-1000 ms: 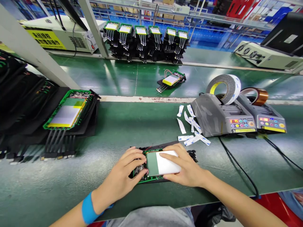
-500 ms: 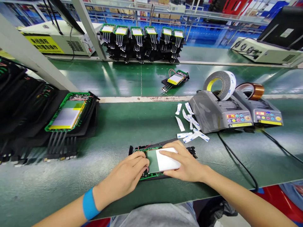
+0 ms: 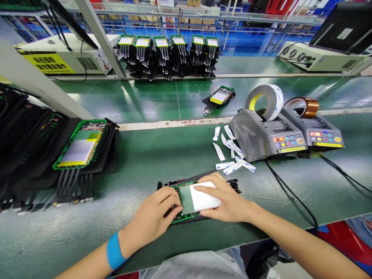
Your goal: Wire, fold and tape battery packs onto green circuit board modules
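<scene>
I am wearing a bright blue band (image 3: 115, 250) around the wrist of my left hand (image 3: 154, 216). My forearms (image 3: 279, 232) are showing bare. Grey cloth (image 3: 200, 266) is covering my front, with blue fabric (image 3: 238, 256) showing beside it.

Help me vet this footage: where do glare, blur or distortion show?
In the head view, pale glare marks the green bench; at that view's left edge, the black units look stretched and smeared; at its lower middle, the left hand, right hand and flat pack look fairly crisp.
</scene>
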`<state>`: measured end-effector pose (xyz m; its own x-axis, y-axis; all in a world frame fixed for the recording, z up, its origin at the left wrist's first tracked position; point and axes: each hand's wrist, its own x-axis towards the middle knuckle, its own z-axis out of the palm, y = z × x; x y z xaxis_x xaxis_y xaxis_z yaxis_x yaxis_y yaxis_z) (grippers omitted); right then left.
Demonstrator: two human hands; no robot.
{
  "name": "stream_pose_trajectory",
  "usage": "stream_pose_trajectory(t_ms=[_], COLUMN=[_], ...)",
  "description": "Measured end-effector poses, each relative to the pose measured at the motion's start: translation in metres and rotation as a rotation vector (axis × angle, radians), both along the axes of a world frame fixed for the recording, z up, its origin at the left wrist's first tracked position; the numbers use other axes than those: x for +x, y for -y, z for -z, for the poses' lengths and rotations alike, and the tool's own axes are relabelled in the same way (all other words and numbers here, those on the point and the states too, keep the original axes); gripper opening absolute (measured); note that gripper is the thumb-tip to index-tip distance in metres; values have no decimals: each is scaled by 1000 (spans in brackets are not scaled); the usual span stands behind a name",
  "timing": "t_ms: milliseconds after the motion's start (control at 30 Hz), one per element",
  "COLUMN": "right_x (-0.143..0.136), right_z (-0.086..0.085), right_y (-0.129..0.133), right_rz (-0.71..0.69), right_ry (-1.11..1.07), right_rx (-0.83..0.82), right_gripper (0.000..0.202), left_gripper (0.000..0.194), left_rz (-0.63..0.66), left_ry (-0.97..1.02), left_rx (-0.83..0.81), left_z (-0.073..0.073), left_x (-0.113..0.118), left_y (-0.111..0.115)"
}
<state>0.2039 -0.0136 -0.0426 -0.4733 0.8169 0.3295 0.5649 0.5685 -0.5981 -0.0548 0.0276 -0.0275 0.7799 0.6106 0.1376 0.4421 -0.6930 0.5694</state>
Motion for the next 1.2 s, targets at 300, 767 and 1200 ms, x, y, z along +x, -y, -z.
stream_pose_trajectory(t_ms=[300, 767, 1200], right_x=[0, -6, -5], right_z=[2, 0, 1], right_y=[-1, 1, 0], right_rz=[-2, -16, -24], right_ry=[2, 6, 23], right_rx=[17, 12, 6], right_gripper=[62, 60, 58], left_gripper=[32, 37, 39], left_rz=[-459, -463, -497], left_ry=[56, 242, 244], left_rx=[-192, -395, -435], left_z=[14, 16, 19], left_x=[9, 18, 22], left_y=[14, 15, 13])
